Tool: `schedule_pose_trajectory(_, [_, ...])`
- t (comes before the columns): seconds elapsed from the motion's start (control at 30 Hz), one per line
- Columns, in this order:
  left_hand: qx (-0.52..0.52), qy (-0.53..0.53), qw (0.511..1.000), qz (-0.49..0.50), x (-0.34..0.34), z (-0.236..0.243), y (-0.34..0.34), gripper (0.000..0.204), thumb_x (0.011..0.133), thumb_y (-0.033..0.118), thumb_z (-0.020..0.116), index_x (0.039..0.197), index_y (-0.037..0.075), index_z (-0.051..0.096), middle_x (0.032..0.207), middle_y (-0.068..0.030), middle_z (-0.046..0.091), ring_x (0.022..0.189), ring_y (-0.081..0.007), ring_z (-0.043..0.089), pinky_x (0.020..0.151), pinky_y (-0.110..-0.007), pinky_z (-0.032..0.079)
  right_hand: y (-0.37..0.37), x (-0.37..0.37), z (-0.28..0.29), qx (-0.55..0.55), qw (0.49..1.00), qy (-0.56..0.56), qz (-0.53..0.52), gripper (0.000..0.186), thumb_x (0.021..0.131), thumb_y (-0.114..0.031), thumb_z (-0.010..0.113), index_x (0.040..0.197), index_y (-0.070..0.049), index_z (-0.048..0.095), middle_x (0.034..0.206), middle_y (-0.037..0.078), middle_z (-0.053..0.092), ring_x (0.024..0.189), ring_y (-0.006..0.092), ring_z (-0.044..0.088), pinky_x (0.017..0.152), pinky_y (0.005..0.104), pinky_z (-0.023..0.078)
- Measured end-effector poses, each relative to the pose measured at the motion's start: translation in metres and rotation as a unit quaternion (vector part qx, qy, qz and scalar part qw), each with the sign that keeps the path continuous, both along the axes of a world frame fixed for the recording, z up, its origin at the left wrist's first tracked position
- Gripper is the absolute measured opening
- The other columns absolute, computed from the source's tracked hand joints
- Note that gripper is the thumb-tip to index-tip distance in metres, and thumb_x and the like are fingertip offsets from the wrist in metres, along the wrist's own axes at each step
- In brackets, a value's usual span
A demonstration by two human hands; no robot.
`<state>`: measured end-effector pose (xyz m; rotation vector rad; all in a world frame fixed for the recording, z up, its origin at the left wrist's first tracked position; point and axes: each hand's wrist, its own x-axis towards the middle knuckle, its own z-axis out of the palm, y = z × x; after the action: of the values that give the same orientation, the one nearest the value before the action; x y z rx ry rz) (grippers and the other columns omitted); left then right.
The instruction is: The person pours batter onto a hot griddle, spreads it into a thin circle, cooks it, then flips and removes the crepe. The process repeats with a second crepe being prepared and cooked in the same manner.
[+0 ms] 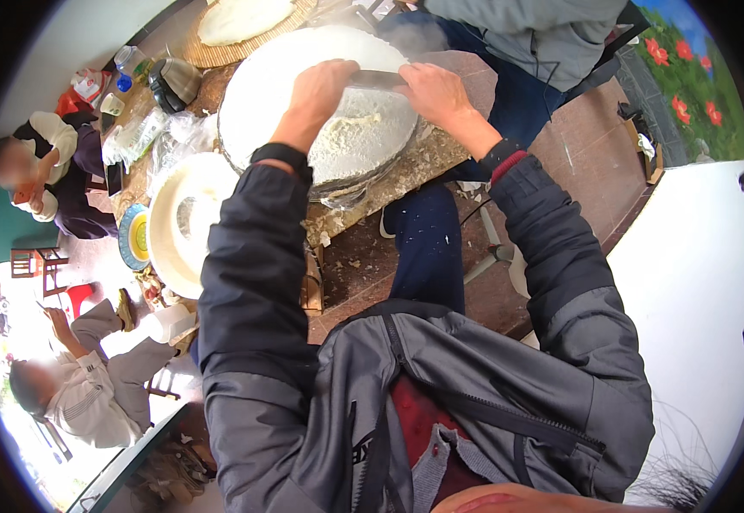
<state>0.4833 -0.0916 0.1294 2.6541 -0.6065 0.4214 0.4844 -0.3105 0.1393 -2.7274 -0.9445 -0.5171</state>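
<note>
Scraper blade [378, 79], flat metal, held over the round griddle [244, 94]; long axis runs left to right across the plate's far half, edge down toward the white crumbly batter [359, 137]. Left hand [321, 85] closed on its left end, right hand [436, 92] closed on its right end, both forearms stretched forward over the worktop [389, 184]. White lid [186, 218] lies just left of the griddle.

Bench: worn wooden table [406, 175], under my hands.
On it: round griddle [252, 94]; left, white lid [167, 231], plastic bags [175, 137].
</note>
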Motion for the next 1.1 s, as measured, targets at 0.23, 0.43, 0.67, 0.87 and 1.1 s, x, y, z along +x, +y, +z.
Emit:
schedule_pose_trajectory(0.23, [0.047, -0.022, 0.998, -0.029, -0.005, -0.018, 0.000, 0.016, 0.083, 0.008, 0.050, 0.090, 0.010, 0.064, 0.084, -0.0071, 0.064, 0.086, -0.0268, 0.063, 0.076, -0.039, 0.048, 0.007, -0.017, -0.014, -0.085, 0.995, 0.043, 0.039, 0.010, 0.084, -0.009, 0.052, 0.084, 0.000, 0.057, 0.082, 0.019, 0.065, 0.079, 0.0370, 0.066, 0.068, 0.0457, 0.052])
schedule_pose_trajectory(0.43, [0.077, -0.053, 0.994, -0.054, -0.022, -0.019, 0.013, 0.010, 0.083, 0.009, 0.050, 0.083, 0.011, 0.060, 0.083, -0.0040, 0.063, 0.087, -0.0222, 0.063, 0.081, -0.035, 0.046, 0.032, -0.053, -0.003, -0.112, 0.987, 0.117, 0.000, 0.011, 0.081, -0.011, 0.056, 0.082, 0.000, 0.057, 0.073, 0.020, 0.065, 0.070, 0.0398, 0.066, 0.064, 0.0478, 0.052])
schedule_pose_trajectory(0.67, [0.094, -0.072, 0.988, -0.095, -0.038, -0.019, 0.043, 0.008, 0.083, 0.011, 0.048, 0.084, 0.010, 0.057, 0.082, -0.0039, 0.062, 0.090, -0.0211, 0.062, 0.088, -0.034, 0.043, 0.068, -0.081, -0.005, -0.086, 0.984, 0.154, -0.020, 0.015, 0.081, -0.014, 0.055, 0.081, 0.001, 0.057, 0.070, 0.023, 0.064, 0.069, 0.0415, 0.065, 0.065, 0.0495, 0.052])
schedule_pose_trajectory(0.87, [0.098, -0.080, 0.986, -0.109, -0.048, -0.016, 0.075, 0.007, 0.084, 0.011, 0.047, 0.082, 0.011, 0.054, 0.083, -0.0036, 0.061, 0.091, -0.0208, 0.061, 0.092, -0.034, 0.041, 0.103, -0.093, -0.006, -0.047, 0.980, 0.191, -0.018, 0.016, 0.080, -0.013, 0.052, 0.079, 0.000, 0.059, 0.071, 0.023, 0.065, 0.067, 0.0411, 0.065, 0.065, 0.0495, 0.052])
schedule_pose_trajectory(1.1, [0.097, -0.072, 0.987, -0.109, -0.053, -0.017, 0.115, 0.006, 0.084, 0.010, 0.046, 0.081, 0.011, 0.051, 0.081, -0.0038, 0.060, 0.091, -0.0218, 0.061, 0.093, -0.034, 0.040, 0.143, -0.095, -0.007, -0.041, 0.971, 0.235, -0.010, 0.019, 0.080, -0.015, 0.051, 0.081, 0.001, 0.061, 0.073, 0.022, 0.066, 0.069, 0.0391, 0.065, 0.068, 0.0476, 0.052])
